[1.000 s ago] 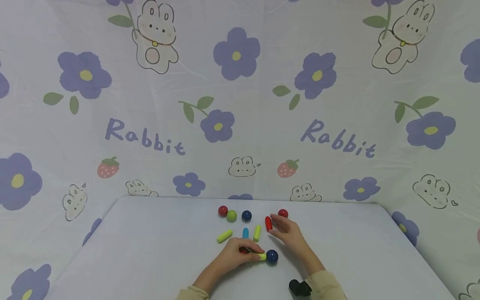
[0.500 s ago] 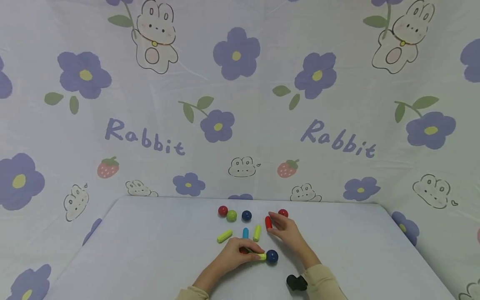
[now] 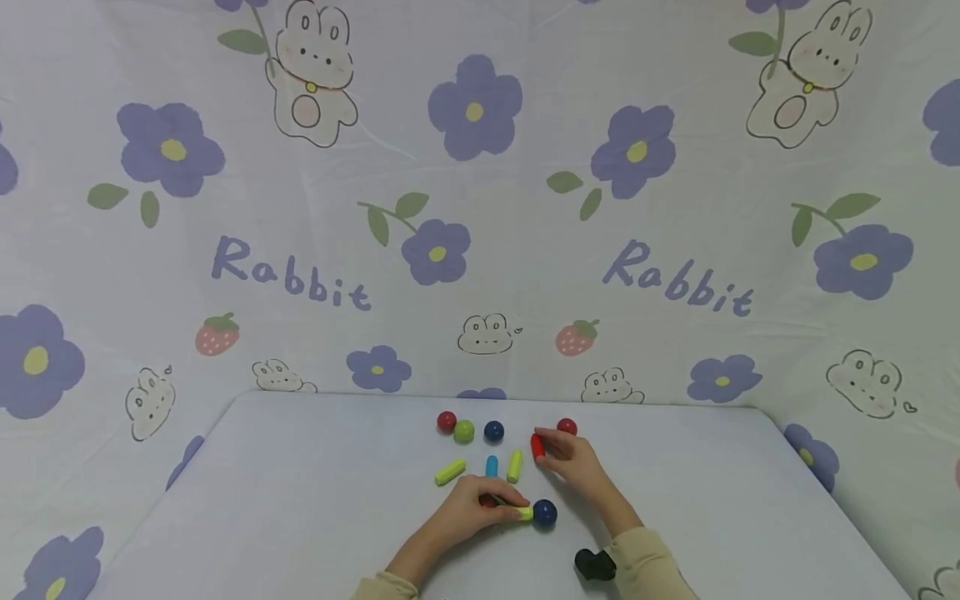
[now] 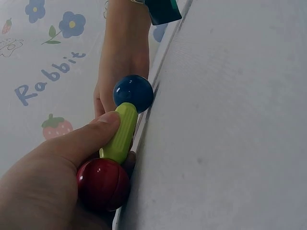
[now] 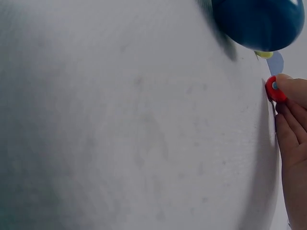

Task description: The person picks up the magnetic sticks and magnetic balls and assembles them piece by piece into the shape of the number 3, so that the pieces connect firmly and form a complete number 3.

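Backdrop [image 3: 525,208] reading "Rabbit" [image 3: 291,277] twice, left grip [image 3: 471,506] pinching yellow-green rod [image 4: 120,134]

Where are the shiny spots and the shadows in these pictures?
Left wrist view: little white glints on the glossy dark blue ball and glossy dark red ball; right wrist view: a long, soft shadow on the smooth white tabletop beside the person's bare right hand, with the left edge dim; head view: lighter overall.

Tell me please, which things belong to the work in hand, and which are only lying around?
In use: yellow stick, blue ball and red ball (left hand); red stick (right hand).

Lying around, it seems: blue stick, two other yellow sticks, green ball, second blue ball, two other red balls.
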Action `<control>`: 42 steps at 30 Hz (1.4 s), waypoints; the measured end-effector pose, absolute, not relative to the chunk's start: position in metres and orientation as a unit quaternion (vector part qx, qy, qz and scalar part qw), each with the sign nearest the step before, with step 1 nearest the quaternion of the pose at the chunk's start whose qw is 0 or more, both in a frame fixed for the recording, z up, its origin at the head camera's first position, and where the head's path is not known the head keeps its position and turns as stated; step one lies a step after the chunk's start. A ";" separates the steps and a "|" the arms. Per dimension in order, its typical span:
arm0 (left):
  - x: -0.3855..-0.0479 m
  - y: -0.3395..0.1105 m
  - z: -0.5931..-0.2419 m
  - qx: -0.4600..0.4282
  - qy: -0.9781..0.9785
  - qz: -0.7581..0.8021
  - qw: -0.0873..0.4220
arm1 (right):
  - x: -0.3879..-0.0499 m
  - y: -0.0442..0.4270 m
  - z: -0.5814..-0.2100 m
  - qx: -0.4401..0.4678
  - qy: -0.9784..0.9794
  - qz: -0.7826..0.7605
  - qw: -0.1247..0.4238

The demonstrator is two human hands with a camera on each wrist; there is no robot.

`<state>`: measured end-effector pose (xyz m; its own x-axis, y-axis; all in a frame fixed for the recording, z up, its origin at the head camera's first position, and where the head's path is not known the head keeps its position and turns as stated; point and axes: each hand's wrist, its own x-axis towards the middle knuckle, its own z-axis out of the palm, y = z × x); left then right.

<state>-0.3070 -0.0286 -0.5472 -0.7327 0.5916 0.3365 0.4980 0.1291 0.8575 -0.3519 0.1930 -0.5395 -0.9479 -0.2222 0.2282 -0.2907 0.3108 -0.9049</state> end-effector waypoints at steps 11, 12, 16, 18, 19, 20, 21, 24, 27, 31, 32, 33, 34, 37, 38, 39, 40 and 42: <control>-0.309 -0.028 -0.547 0.354 0.754 0.550 0.056 | -0.347 0.195 -0.540 0.144 -0.809 0.569 0.043; -0.309 -0.028 -0.547 0.354 0.754 0.550 0.055 | -0.346 0.195 -0.540 0.142 -0.808 0.571 0.042; -0.309 -0.028 -0.547 0.355 0.755 0.549 0.054 | -0.342 0.195 -0.539 0.140 -0.797 0.586 0.034; -0.309 -0.028 -0.547 0.354 0.757 0.547 0.053 | -0.340 0.196 -0.538 0.146 -0.789 0.595 0.030; -0.309 -0.028 -0.547 0.353 0.758 0.546 0.053 | -0.339 0.196 -0.537 0.150 -0.787 0.598 0.028; -0.309 -0.028 -0.547 0.352 0.759 0.545 0.054 | -0.336 0.197 -0.535 0.153 -0.784 0.601 0.025; -0.309 -0.028 -0.547 0.350 0.760 0.545 0.055 | -0.334 0.197 -0.533 0.156 -0.780 0.606 0.019; -0.309 -0.028 -0.547 0.347 0.760 0.546 0.058 | -0.328 0.198 -0.531 0.159 -0.775 0.612 0.011; -0.309 -0.028 -0.547 0.342 0.762 0.547 0.061 | -0.326 0.198 -0.533 0.152 -0.772 0.617 0.009; -0.308 -0.028 -0.546 0.337 0.764 0.547 0.066 | -0.324 0.200 -0.538 0.140 -0.771 0.621 0.002; -0.308 -0.028 -0.546 0.337 0.763 0.547 0.067 | -0.323 0.201 -0.538 0.137 -0.771 0.621 -0.001; -0.308 -0.027 -0.545 0.337 0.763 0.547 0.068 | -0.323 0.201 -0.539 0.134 -0.771 0.622 -0.004; -0.308 -0.028 -0.545 0.337 0.763 0.547 0.068 | -0.322 0.201 -0.539 0.131 -0.770 0.625 -0.006; -0.307 -0.028 -0.544 0.337 0.762 0.548 0.070 | -0.320 0.201 -0.539 0.124 -0.766 0.631 -0.006; -0.307 -0.028 -0.544 0.337 0.762 0.549 0.070 | -0.319 0.201 -0.539 0.123 -0.766 0.631 -0.006; -0.307 -0.028 -0.544 0.337 0.762 0.549 0.070 | -0.318 0.201 -0.538 0.120 -0.765 0.633 -0.006; -0.307 -0.028 -0.544 0.336 0.762 0.549 0.070 | -0.317 0.201 -0.538 0.119 -0.765 0.633 -0.006; -0.307 -0.028 -0.545 0.337 0.762 0.549 0.069 | -0.315 0.200 -0.536 0.115 -0.766 0.633 -0.007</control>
